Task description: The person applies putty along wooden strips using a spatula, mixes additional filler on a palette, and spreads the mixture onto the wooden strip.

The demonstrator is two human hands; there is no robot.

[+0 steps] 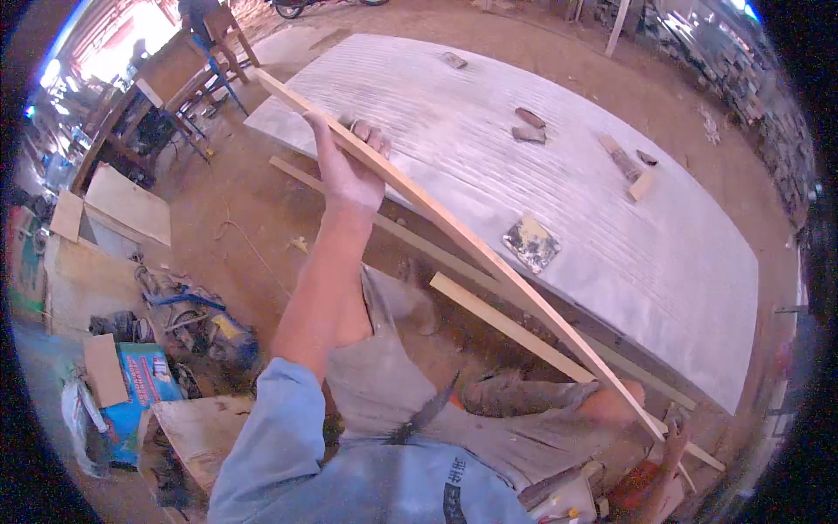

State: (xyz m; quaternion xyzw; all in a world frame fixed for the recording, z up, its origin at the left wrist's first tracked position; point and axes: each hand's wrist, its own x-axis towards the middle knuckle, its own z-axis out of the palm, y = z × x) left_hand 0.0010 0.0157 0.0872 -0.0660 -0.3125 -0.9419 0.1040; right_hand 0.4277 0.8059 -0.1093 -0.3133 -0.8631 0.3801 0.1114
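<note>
A long, narrow wooden strip [471, 244] runs slantwise in front of me, from upper left to lower right. My left hand [353, 166] grips it near its upper end, with the thumb on the near side and the fingers curled over the far side. At the far lower right, my right hand [676, 430] is small and partly in shade beside the strip's lower end. Its fingers look closed, but what they hold cannot be made out. Beyond the strip lies a large whitish panel [611, 262] with fine ridges.
On the panel lie a square plate smeared with filler [532, 243], a brush-like tool [621, 162] and several small blocks. More wooden strips [511, 327] lie below its near edge. Bags [144, 384] and boards [131, 203] stand at left, and a workbench [175, 70] is at upper left.
</note>
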